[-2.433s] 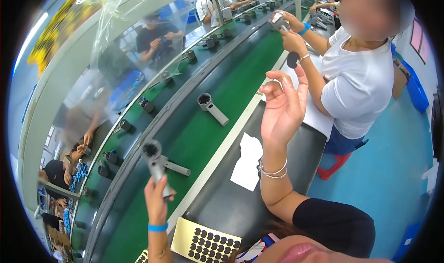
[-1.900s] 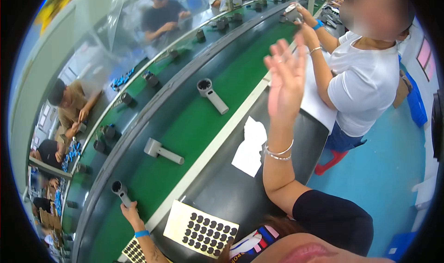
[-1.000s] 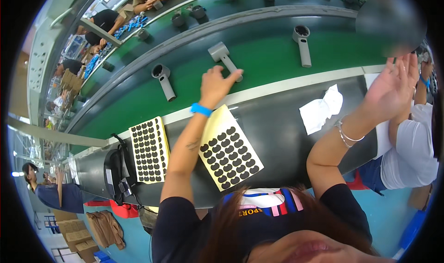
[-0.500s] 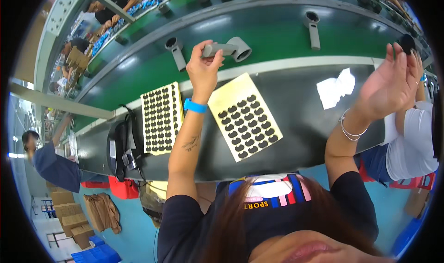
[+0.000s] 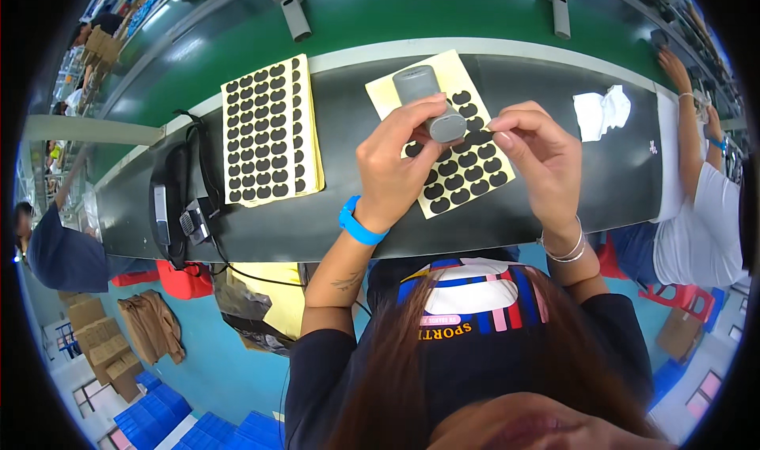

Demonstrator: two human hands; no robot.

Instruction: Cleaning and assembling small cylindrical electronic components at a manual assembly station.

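Observation:
My left hand (image 5: 396,161) grips a grey cylindrical device part (image 5: 427,102) and holds it over a yellow sheet of black oval stickers (image 5: 467,173) on the dark worktable (image 5: 625,173). My right hand (image 5: 538,153) is next to the part, its thumb and forefinger pinched together at the part's lower end; a small black sticker seems to be between the fingertips, but it is too small to tell. A second, fuller yellow sticker sheet (image 5: 265,129) lies to the left.
A green conveyor belt (image 5: 412,11) runs behind the worktable, carrying more grey parts (image 5: 289,7) (image 5: 558,3). Crumpled white paper (image 5: 602,110) lies right of the sheet. A black scanner with cables (image 5: 178,212) sits at left. Another person in white (image 5: 704,212) works at right.
My left hand has brought the grey part from the belt edge down over the sticker sheet. My right hand has come in from the right and now pinches beside the part.

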